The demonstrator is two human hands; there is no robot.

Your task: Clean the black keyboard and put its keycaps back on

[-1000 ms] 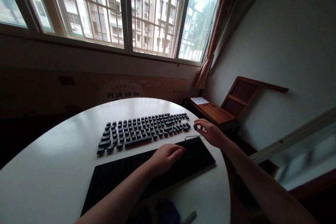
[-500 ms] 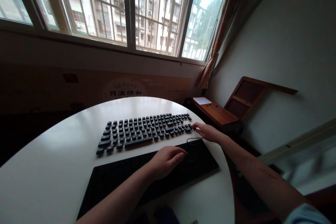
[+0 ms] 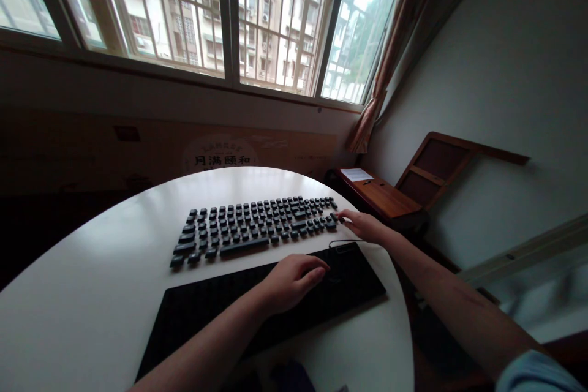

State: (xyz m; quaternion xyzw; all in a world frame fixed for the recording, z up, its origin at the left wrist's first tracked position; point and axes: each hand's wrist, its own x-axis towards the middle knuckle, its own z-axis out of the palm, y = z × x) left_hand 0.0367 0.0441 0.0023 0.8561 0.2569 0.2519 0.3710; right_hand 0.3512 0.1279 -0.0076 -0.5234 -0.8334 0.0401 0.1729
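Many loose black keycaps (image 3: 243, 246) lie on the white round table (image 3: 82, 269), set out in rows like a full keyboard. In front of them rests a flat black keyboard base (image 3: 353, 275), tilted slightly to the right. Over its middle right part is my left hand (image 3: 294, 278), thumb and forefinger tips close together; anything between them is hidden. My right hand (image 3: 362, 225) is at the right end of the keycap rows, its thumb and forefinger closed around a small dark keycap (image 3: 340, 220).
A cable (image 3: 342, 241) runs from the base's far right edge. Beyond the table's right side stands a wooden chair (image 3: 390, 196) with a white paper (image 3: 356, 175) on it. A printed cardboard box (image 3: 285, 147) leans under the barred window.
The view shifts slightly. Both hands stay in nearly the same places, the left on the keyboard base and the right at the end of the keycap rows.
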